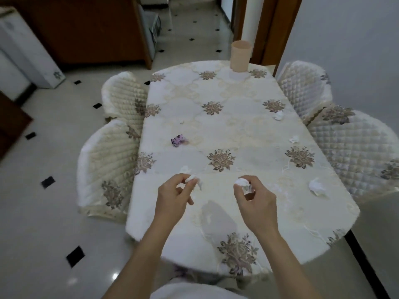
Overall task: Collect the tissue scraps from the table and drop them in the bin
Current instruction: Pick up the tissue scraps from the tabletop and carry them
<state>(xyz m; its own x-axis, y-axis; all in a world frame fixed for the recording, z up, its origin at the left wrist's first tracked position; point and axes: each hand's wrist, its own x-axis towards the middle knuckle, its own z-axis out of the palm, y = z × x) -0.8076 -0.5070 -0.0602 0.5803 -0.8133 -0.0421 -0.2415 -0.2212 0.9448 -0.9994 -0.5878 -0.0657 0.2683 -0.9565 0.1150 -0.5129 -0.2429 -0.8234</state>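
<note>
**Desk lead:** What have the hands got?

**Operator:** I see both over the near end of the desk (237,130). The left hand (172,199) pinches a small tissue scrap (191,179) between thumb and forefinger, with the other fingers curled in. The right hand (257,203) pinches a rounder tissue wad (241,181) the same way. Its fingers are closed on the wad, and more white tissue shows under them toward the palm.

**Desk lead:** And the scraps not yet picked up?

**Operator:** I count three along the right edge, well apart from each other. The big crumpled scrap (316,186) lies toward the near right corner, the flat scrap (294,139) is about halfway up that edge, and the far scrap (278,115) is beyond it. A tiny white fleck (181,121) sits left of centre. Nearer me than the fleck, toward the left edge, is a purple wrapper (178,141).

**Desk lead:** Where is the bin?

**Operator:** The beige bin (240,56) is upright at the far edge, toward the far right corner and well apart from both hands. I cannot tell whether it stands on the desk or just behind it.

**Desk lead:** Anything around the desk?

**Operator:** Quilted left chairs (108,160) are pushed against the left edge, and right chairs (356,147) against the right edge.
</note>
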